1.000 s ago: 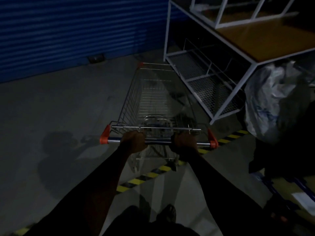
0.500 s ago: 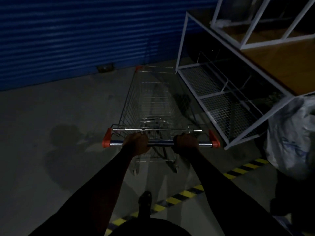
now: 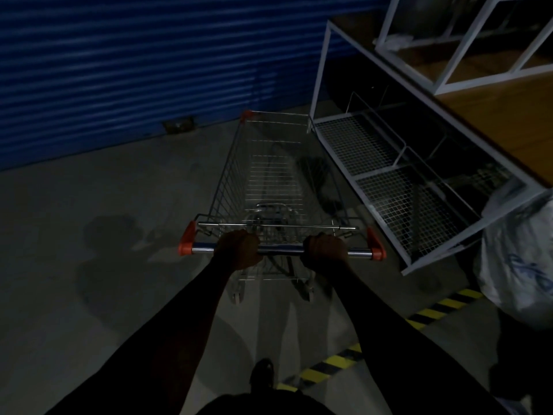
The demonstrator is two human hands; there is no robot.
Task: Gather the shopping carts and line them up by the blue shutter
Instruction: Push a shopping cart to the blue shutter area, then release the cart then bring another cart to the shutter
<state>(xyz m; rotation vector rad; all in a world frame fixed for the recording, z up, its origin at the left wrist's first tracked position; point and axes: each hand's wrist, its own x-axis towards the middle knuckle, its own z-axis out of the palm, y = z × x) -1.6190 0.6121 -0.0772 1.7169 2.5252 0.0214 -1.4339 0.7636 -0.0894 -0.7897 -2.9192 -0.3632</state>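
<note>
An empty wire shopping cart (image 3: 272,175) with orange corner caps stands on the dim concrete floor, its nose pointing at the blue shutter (image 3: 134,64) and close to it. My left hand (image 3: 238,250) grips the cart's handle bar left of centre. My right hand (image 3: 326,250) grips the same bar right of centre. Both arms stretch forward from the bottom of the view.
A white metal rack (image 3: 389,163) with mesh shelves lies tilted right beside the cart's right side. A pale plastic sack (image 3: 517,265) sits at the right edge. A yellow-black floor stripe (image 3: 338,360) runs behind the cart. Open concrete lies to the left.
The cart has rolled forward toward the shutter, past the floor stripe, and now sits alongside the white rack. Both hands kept their grip on the handle.
</note>
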